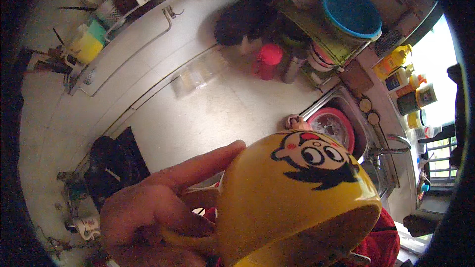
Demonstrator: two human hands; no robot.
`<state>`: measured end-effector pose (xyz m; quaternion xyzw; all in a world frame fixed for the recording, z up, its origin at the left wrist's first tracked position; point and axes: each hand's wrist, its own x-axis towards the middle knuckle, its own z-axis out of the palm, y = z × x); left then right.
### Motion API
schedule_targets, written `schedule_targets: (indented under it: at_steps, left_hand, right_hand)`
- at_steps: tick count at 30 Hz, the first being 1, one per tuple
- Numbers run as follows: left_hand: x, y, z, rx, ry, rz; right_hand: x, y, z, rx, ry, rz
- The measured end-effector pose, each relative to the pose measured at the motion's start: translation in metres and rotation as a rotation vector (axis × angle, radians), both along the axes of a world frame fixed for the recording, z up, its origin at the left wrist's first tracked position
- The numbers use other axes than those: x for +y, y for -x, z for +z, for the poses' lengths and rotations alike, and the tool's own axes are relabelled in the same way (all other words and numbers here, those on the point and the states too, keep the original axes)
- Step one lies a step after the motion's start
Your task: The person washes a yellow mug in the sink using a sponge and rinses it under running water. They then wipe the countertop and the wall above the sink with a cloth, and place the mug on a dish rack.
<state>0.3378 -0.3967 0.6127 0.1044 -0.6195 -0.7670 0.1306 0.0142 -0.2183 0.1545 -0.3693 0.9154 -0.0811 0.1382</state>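
My left hand [148, 207] grips the handle of a glossy yellow mug [256, 189], with the index finger stretched along its side. The mug is tilted close to the camera, its mouth towards the lower right. A printed cartoon face with black hair appears upside down on its wall. Past the mug's far edge, fingertips of what seems to be my right hand [297, 122] show beside the sink; the mug hides the rest, so I cannot tell whether they hold anything. A pale countertop [222, 115] lies beyond.
The steel sink [362, 118] with a pink basin [350, 126] and a faucet [399, 142] is at right. Bottles [391, 63] line the windowsill. A rack [326, 52] carries a blue-lidded container [350, 11]. A pink-lidded container [270, 57] and plastic packet [196, 76] rest on the countertop.
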Motion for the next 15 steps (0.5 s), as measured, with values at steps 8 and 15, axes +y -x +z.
schedule_targets:
  at_steps: [8,15]
  left_hand:
    - [0.015,-0.009,0.009,-0.010,0.075,0.097]
    - [0.034,-0.005,0.023,-0.021,0.195,0.251]
  right_hand:
    - [-0.002,-0.001,0.007,0.006,-0.060,0.020]
    - [-0.001,-0.002,0.006,0.043,-0.036,0.031]
